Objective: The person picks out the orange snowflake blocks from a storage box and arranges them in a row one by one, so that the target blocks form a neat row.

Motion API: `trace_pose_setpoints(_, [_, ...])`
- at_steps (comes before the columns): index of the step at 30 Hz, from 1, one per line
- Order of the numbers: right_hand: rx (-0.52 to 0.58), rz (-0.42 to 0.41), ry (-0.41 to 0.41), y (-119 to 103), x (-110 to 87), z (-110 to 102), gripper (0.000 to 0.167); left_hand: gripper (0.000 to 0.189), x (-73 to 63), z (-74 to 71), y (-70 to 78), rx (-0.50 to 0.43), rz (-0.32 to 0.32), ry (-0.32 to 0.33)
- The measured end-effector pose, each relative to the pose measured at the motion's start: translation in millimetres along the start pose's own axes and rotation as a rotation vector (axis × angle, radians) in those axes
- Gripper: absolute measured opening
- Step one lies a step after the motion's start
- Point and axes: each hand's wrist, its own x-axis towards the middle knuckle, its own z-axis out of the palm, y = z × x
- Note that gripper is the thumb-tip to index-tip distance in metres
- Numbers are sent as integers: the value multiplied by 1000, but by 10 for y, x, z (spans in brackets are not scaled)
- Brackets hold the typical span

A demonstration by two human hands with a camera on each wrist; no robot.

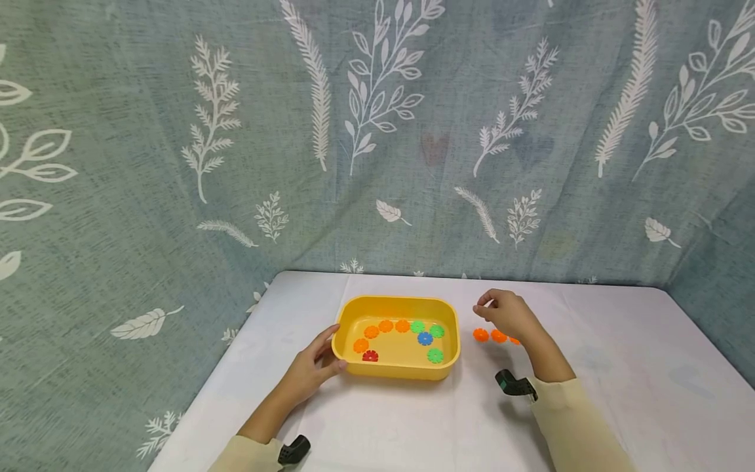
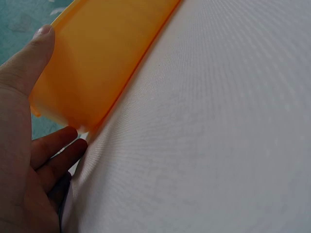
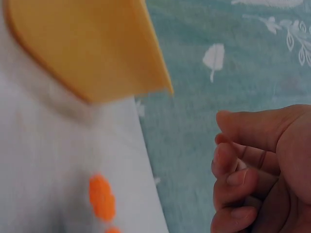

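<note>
A yellow plastic tray [image 1: 398, 372] stands on the table, with several notched discs on its floor: orange, green [image 1: 435, 355], one blue [image 1: 425, 339] and one red [image 1: 369, 356]. My left hand [image 1: 309, 370] holds the tray's left end, thumb at the near corner and a finger at the far side. In the left wrist view the thumb lies against the tray wall [image 2: 107, 53]. To the right of the tray, my right hand [image 1: 512, 314] hovers with fingers loosely bent; nothing shows between thumb and fingertips [image 3: 226, 155]. Below it lie three orange discs [image 1: 480, 335], one partly behind the wrist.
A white cloth [image 1: 413, 426] covers the table. Behind and to the left hangs a grey-green curtain [image 1: 377, 164] with white leaf prints, close to the table's far edge. Each wrist carries a small black camera [image 1: 515, 383].
</note>
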Motion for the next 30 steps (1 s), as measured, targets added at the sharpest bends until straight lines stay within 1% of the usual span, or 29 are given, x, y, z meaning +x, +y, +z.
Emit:
trace_pose_setpoints(5, [42,-63,-17,-242,34,117,20,80,12,-10,-2,4,3,6])
trace_pose_setpoints(10, [47,-86,-29,-447,89,272,17,80,23,1,-8,18,0,8])
trace_pose_setpoints(13, [51,-114,-45,-541,125,372,15,81,20,4,-3,18,-10,8])
trace_pose_setpoints(18, [73,-162,-75,-647,170,532,10,81,21,1,14,15,-19,8])
trace_pose_setpoints(24, [82,-186,-106,-726,220,710,9,80,22,3,23,20,-14,1])
trace_pose_setpoints(30, [68,-216,-128,-819,224,893,7,81,-4,6,25,13,-19,2])
